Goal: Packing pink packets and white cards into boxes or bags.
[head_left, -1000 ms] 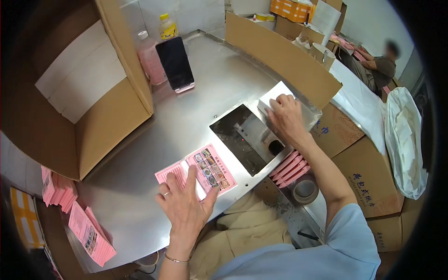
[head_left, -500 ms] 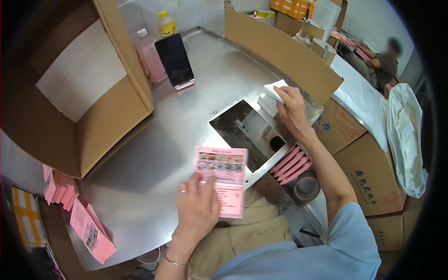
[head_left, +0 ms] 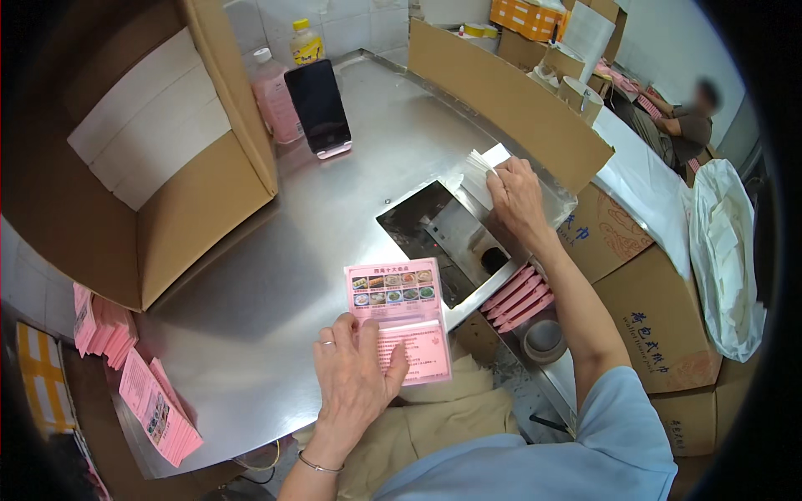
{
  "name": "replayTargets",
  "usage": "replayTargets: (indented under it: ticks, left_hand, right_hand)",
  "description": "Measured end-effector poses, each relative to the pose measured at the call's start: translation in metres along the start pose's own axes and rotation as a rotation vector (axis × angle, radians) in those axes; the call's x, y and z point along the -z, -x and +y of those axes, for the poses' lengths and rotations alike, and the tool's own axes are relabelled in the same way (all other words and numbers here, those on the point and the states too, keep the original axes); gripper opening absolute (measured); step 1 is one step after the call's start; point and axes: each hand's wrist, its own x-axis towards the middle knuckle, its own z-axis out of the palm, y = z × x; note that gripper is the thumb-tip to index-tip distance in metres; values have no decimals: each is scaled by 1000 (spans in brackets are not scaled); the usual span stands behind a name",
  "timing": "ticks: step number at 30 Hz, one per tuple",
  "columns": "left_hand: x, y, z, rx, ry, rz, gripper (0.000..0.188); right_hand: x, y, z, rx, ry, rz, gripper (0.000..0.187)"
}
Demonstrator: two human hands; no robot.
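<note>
My left hand (head_left: 357,367) grips a pink printed tissue wallet (head_left: 393,288), fingers over its lower half and thumb near its right side. The wallet lies opened out at the table's front edge, with small food pictures on its upper panel and a white edge showing along its middle. Past the opening in the tabletop, my right hand (head_left: 520,196) pinches a few folded white tissues (head_left: 480,162), their edges fanned apart. More white paper (head_left: 499,154) lies right behind them. The right fingertips are partly hidden by the hand.
A rectangular opening (head_left: 418,221) in the metal table (head_left: 251,334) lies between my hands. Pink wallets (head_left: 159,409) are stacked at left, below a large open carton (head_left: 192,234). A phone (head_left: 318,108) stands by two bottles. Cartons (head_left: 660,321) fill the right; another person (head_left: 681,125) sits beyond.
The right hand has shifted slightly, and the tissues in it now show fanned edges. My left hand has moved a little right over the wallet, where a white edge now shows.
</note>
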Motion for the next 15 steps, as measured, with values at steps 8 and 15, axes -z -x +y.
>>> replayTargets:
  ticks: [8,15]
  left_hand:
    - [-8,4,-11,-113,22,-46,48]
    - [27,-1,-15,101,-78,-136,70]
  right_hand:
    - [15,3,-24,138,-55,85,35]
    - [42,95,-180,757,-331,-225,38]
